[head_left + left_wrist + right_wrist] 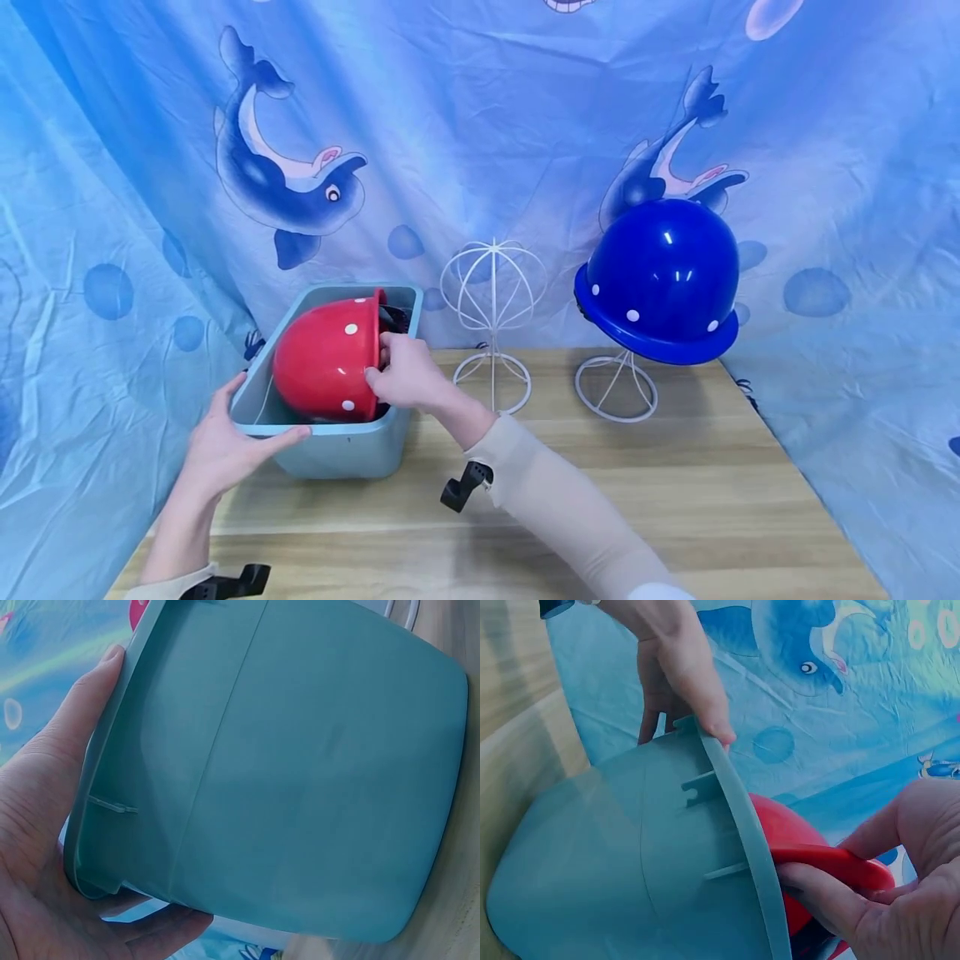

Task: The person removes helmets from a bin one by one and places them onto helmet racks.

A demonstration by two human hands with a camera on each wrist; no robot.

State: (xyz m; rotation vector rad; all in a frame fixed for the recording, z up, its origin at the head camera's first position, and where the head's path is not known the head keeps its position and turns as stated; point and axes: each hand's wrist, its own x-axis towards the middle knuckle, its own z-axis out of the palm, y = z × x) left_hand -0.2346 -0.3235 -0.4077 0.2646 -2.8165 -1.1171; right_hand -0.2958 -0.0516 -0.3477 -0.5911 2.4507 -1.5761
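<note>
A grey-blue bin (341, 454) stands on the wooden table (675, 517), the red helmet (322, 362) lying sideways inside it, dome to the left, brim to the right; something black shows at the helmet's opening. The right hand (408, 372) pinches the brim between thumb and fingers. The left hand (221, 450) grips the bin's near-left corner, thumb along the rim.

Pinches the rim of a red helmet (322, 358), sideways in a teal bin (341, 456), with the right hand (408, 368) and holds the bin's near left corner with the left hand (223, 446). Faces a white wire stand (493, 331) right of the bin, then, farther right, a blue helmet (667, 275) tilted on a second stand (617, 420).
</note>
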